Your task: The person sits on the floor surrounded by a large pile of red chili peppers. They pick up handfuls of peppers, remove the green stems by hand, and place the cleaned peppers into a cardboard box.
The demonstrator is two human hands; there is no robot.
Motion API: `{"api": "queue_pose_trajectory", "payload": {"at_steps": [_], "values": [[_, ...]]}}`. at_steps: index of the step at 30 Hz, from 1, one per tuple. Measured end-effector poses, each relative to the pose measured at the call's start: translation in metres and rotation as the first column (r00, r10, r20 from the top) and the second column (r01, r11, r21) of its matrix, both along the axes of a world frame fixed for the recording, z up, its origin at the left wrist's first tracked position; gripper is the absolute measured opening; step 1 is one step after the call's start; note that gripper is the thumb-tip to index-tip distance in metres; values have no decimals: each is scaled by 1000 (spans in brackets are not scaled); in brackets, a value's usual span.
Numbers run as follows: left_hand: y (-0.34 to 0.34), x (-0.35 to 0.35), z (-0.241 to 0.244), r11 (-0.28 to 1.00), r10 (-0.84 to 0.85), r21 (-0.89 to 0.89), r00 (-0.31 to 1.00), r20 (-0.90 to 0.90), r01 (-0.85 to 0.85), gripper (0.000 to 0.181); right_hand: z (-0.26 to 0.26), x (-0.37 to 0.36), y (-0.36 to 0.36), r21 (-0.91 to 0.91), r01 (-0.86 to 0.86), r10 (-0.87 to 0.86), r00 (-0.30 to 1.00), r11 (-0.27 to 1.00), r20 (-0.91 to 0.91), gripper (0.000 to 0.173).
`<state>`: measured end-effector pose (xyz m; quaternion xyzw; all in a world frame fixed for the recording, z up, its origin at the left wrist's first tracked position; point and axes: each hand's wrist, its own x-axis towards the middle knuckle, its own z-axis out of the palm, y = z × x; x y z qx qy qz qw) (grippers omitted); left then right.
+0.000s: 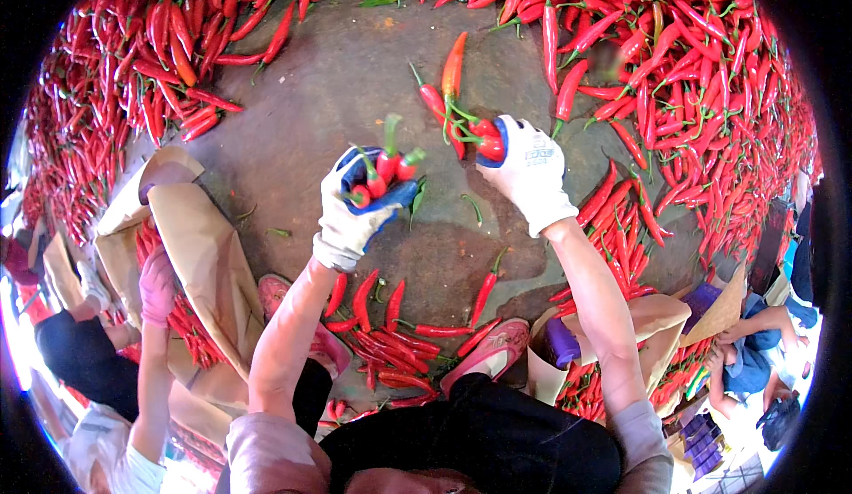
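My left hand (356, 201), in a white work glove with a blue coated palm, is closed around several red chilli peppers (377, 183) whose green stems point up and away from me. To its right, my right hand (526, 161) in a matching glove grips red chilli peppers (490, 144) with their stems towards the left. Just beyond those fingers are an orange-red chilli pepper (454, 71) and a red one (431, 98); whether they are held or lie on the floor I cannot tell. Beneath both hands is the brown floor (319, 81).
Heaps of red chilli peppers rise at the far left (160, 41) and right (692, 61). Loose peppers (399, 347) lie between my pink shoes (496, 354). Paper-lined containers (200, 241) of peppers stand at both sides. A co-worker's pink-gloved hand (157, 287) is at the left one; another person (752, 347) is right.
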<state>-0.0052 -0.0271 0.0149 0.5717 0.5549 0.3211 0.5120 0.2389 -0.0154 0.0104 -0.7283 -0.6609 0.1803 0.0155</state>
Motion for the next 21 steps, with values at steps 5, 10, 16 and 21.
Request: {"api": "queue_pose_trajectory", "payload": {"at_steps": [5, 10, 16, 21], "values": [[4, -5, -3, 876, 386, -466, 758, 525, -124, 31, 13, 31, 3, 44, 256, -230, 921, 966, -316, 54], [4, -4, -31, 777, 575, -606, 583, 574, -171, 29, 23, 29, 44, 191, -154, 217, 902, 969, -373, 53], [0, -5, -38, 734, 656, -618, 530, 538, -281, 25, 13, -8, 95, 1, -488, 487, 873, 873, -30, 56], [0, -6, -28, 708, 665, -639, 586, 463, -301, 25, 15, -7, 83, -13, -524, 517, 836, 852, 183, 46]]}}
